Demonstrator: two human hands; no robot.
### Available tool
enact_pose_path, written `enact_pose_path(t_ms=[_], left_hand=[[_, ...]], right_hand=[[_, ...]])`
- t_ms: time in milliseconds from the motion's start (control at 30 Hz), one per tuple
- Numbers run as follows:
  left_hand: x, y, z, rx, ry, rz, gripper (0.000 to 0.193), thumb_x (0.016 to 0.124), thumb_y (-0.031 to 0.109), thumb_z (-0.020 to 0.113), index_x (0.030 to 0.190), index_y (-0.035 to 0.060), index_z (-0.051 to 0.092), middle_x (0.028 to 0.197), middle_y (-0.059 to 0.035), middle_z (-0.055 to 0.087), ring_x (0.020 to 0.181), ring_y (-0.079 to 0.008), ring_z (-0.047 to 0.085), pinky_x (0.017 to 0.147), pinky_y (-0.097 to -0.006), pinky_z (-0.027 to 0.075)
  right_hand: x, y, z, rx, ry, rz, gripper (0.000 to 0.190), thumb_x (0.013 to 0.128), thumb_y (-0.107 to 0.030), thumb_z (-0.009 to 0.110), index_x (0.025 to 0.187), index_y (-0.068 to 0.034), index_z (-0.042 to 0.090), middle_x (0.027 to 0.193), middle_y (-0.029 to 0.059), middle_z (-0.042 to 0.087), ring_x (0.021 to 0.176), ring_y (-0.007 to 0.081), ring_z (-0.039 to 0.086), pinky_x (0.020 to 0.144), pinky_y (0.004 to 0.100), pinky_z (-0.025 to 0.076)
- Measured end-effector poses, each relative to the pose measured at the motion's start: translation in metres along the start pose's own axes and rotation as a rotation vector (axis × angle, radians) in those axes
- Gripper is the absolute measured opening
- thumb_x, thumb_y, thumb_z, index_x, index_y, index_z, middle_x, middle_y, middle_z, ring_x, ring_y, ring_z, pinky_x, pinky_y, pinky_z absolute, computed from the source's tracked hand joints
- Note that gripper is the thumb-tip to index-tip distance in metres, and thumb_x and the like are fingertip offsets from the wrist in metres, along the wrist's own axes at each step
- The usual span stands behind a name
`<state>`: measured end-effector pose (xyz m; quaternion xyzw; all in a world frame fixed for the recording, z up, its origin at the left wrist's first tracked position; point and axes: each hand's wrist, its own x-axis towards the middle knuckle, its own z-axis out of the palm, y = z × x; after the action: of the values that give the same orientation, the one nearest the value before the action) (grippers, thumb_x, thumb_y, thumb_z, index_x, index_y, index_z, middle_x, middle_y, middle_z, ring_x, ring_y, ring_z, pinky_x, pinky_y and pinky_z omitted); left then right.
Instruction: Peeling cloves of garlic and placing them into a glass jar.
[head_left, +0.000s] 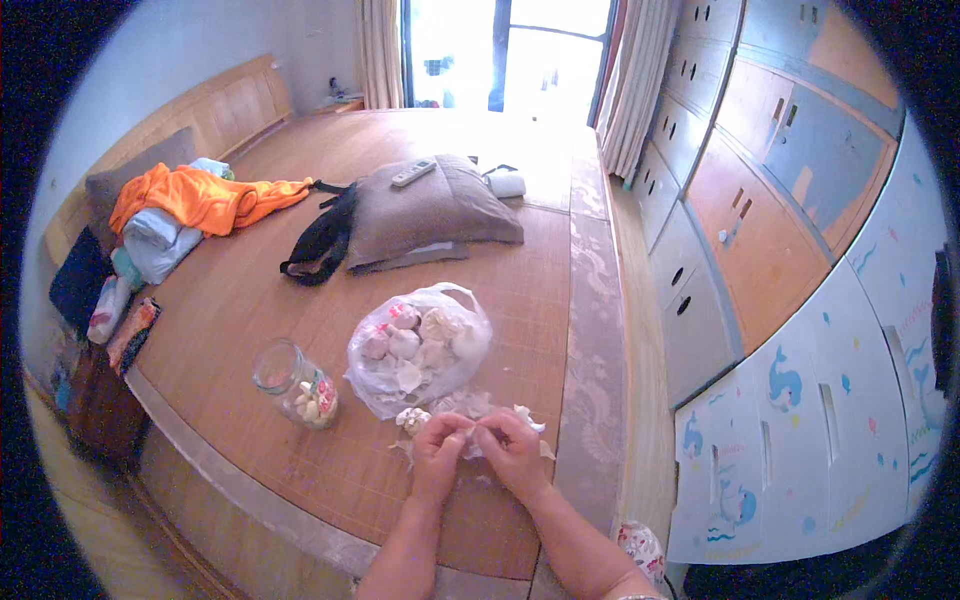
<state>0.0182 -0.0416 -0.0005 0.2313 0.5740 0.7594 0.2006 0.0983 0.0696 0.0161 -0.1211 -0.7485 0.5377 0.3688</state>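
My left hand (438, 453) and my right hand (514, 451) meet at their fingertips, pinching a small piece of garlic that the fingers mostly hide. Loose papery garlic skins (472, 405) lie under and around them on the bed mat. Just beyond my left fingers sits a garlic bulb (412, 421). A white plastic bag (365, 388), its mouth open, holds several garlic bulbs (405, 343) and more skins. To the left stands a clear glass jar (279, 386) without a lid; peeled garlic cloves (309, 405) lie low inside it, and its wall bears a red and green print.
Past the bag lies a grey-brown pillow (427, 214) with a remote control (414, 173) on it and a black strapped bag (321, 236) beside it. An orange cloth (202, 196) is heaped at the left. Painted cabinets (780, 450) line the right, across a narrow floor strip.
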Motion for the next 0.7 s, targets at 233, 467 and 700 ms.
enact_pose_path(t_ms=[233,467,700], left_hand=[[0.002,0.004,0.001,-0.012,0.000,-0.007,0.016,0.084,-0.001,0.053,0.094,0.0044,0.064,0.088,0.0014,0.062,0.076,-0.0054,0.054,0.065,-0.0210,0.044],[0.001,-0.007,-0.008,-0.056,0.004,-0.039,0.016,0.084,-0.003,0.053,0.094,0.0037,0.064,0.090,0.0000,0.063,0.080,-0.0067,0.056,0.070,-0.0219,0.046],[0.001,0.001,0.000,0.004,-0.023,-0.037,0.016,0.083,-0.003,0.052,0.094,0.0025,0.063,0.090,-0.0001,0.062,0.086,-0.0087,0.058,0.078,-0.0231,0.048]], right_hand=[[0.002,-0.003,0.000,-0.035,0.006,-0.048,0.003,0.084,-0.002,0.066,0.086,0.000,0.064,0.078,0.0040,0.059,0.070,0.0111,0.055,0.061,0.0247,0.044],[0.001,-0.008,0.005,0.007,-0.010,0.011,0.002,0.084,-0.001,0.065,0.086,-0.001,0.064,0.079,0.0044,0.060,0.069,0.0114,0.055,0.060,0.0253,0.043],[0.000,-0.004,-0.002,0.030,-0.034,0.028,0.003,0.084,-0.002,0.065,0.087,-0.001,0.065,0.081,0.0049,0.061,0.072,0.0113,0.057,0.061,0.0254,0.044]])
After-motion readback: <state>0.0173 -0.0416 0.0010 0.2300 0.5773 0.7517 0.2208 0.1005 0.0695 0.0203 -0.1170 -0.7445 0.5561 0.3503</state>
